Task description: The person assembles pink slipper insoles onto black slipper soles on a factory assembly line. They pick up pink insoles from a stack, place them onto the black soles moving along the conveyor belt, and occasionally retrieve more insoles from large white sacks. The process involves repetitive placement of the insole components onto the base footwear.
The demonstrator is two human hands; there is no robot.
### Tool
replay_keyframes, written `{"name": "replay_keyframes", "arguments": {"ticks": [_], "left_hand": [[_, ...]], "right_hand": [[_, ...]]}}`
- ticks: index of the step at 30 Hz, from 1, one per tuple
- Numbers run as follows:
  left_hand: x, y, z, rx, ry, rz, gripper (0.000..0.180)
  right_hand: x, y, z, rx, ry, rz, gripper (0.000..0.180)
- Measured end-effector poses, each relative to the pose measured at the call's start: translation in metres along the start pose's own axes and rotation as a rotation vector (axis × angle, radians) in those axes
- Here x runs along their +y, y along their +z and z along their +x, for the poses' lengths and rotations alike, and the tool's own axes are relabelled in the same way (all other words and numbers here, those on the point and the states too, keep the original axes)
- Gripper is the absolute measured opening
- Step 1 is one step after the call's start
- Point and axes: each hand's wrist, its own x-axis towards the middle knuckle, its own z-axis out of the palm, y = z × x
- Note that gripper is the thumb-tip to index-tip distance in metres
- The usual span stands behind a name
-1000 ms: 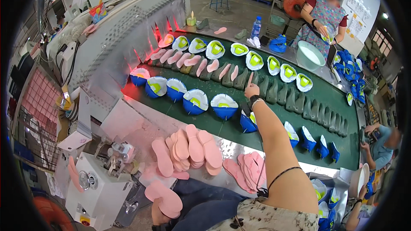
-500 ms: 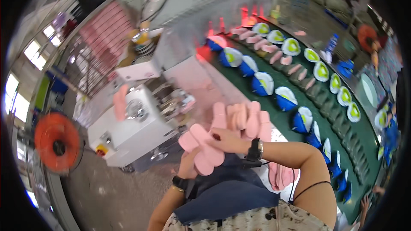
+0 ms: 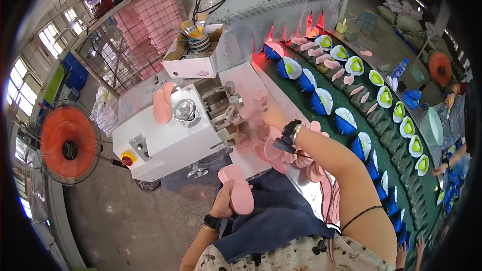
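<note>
In my left hand (image 3: 223, 201) is a short stack of pink insoles (image 3: 237, 190), gripped by one side above my lap. My right hand (image 3: 273, 115) reaches to the rollers (image 3: 227, 108) of a white machine (image 3: 160, 138). Its fingers look closed on the edge of a pink insole (image 3: 246, 106) beside the rollers, though the pink surface behind makes the outline hard to read. A loose pile of insoles (image 3: 296, 156) lies under my right forearm. Another pair of insoles (image 3: 162, 104) rests on top of the machine, beside its round dial (image 3: 184, 110).
Right of me, a green conveyor (image 3: 321, 120) carries blue-and-white shoe uppers (image 3: 321, 101) and a row of dark lasts (image 3: 386, 129). An orange fan (image 3: 69, 145) stands at left. Behind the machine sits a white box (image 3: 193, 62) with tape rolls. Another person's hand (image 3: 441, 168) shows at far right.
My right hand has left the insoles in my left hand and moved forward to the machine's rollers. My left hand keeps its stack, slightly lower. The view has shifted.
</note>
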Motion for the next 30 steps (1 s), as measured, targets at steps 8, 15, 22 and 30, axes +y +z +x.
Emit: {"name": "replay_keyframes", "arguments": {"ticks": [8,15,22,30], "left_hand": [[0.0,-0.002,-0.006,0.054,0.125,0.039,0.042],[-0.006,-0.007,0.009,0.131,0.173,0.148,0.031],[-0.013,0.01,0.035,0.097,-0.125,0.103,0.036],[-0.017,0.026,0.04,0.033,-0.099,0.115,0.044]], "right_hand": [[-0.01,0.016,0.006,0.093,-0.25,-0.372,0.028],[0.049,0.022,0.091,0.038,-0.222,-0.203,0.022],[0.138,-0.208,0.023,0.575,-0.494,-1.117,0.034],[0.301,-0.441,-0.119,1.137,0.396,-0.199,0.015]]}}
